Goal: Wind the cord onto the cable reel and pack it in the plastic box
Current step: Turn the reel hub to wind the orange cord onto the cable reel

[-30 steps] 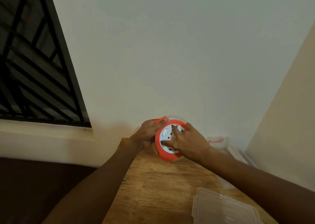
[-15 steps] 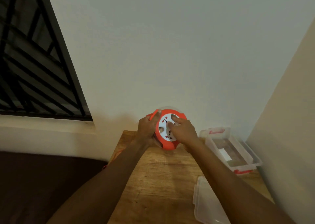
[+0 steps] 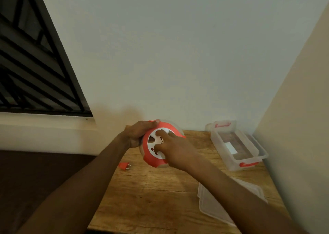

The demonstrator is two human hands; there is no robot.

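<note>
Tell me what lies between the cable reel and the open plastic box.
Nothing: in the head view only bare wooden table separates the cable reel from the plastic box. The lid lies nearer the camera.

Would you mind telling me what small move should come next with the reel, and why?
Probably another turn of the cable reel face with the right hand while the left hand steadies the rim: the orange plug lies out beside the reel.
</note>
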